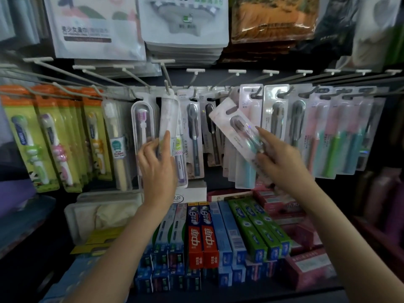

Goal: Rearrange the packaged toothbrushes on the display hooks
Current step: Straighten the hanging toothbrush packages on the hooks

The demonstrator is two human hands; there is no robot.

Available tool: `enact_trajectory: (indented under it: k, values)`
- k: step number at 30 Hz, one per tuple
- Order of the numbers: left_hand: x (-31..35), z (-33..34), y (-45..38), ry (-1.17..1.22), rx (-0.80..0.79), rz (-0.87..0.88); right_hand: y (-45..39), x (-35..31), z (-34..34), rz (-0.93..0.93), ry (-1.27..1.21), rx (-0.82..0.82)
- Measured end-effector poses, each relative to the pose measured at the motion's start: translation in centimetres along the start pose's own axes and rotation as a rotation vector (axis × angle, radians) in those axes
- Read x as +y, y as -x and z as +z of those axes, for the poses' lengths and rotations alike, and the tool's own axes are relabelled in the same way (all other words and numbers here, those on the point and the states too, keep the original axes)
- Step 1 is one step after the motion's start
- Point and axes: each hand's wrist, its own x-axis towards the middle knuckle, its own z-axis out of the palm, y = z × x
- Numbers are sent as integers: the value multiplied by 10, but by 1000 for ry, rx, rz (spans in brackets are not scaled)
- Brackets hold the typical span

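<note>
A row of packaged toothbrushes hangs from white display hooks (pixel 167 84) across the middle of the rack. My left hand (pixel 156 162) grips the lower part of a clear-cased toothbrush pack (pixel 167 114) that hangs on a centre hook, thumb on its front. My right hand (pixel 277 156) holds a loose white toothbrush pack (pixel 236 125) with a dark-headed brush, tilted with its top to the upper left, off any hook. Behind it hang more packs with grey brushes (pixel 276 114).
Children's toothbrushes on green and orange cards (pixel 26 136) hang at the left, pink and green brushes (pixel 332 136) at the right. Toothpaste boxes (pixel 203 237) lie on the shelf below. Flat packaged goods (pixel 183 22) hang above the hooks.
</note>
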Motion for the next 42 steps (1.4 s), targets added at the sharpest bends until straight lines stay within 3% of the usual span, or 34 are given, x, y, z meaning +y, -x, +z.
enact_trajectory:
  k: [4,8,18,28,34,36,39,42]
  values:
    - [5,-6,-2,-19,-51,-12,-10,-19,30,90,-218,-67]
    - [8,-13,-4,-20,-80,-9,-29,-36,56,164,-421,104]
    - [11,-11,-3,-44,-71,-34,-77,-45,91,323,-440,284]
    - [9,-6,-3,74,-72,-85,-78,-33,117,426,-546,233]
    - [4,-5,-4,96,-76,-82,-51,-47,121,431,-464,60]
    - [4,-8,-3,82,-88,-73,-31,-56,106,272,-433,138]
    - [3,-12,-3,67,-118,-97,-14,-54,74,-20,-331,454]
    - [10,-15,-3,88,-119,-121,-19,-23,48,7,-190,703]
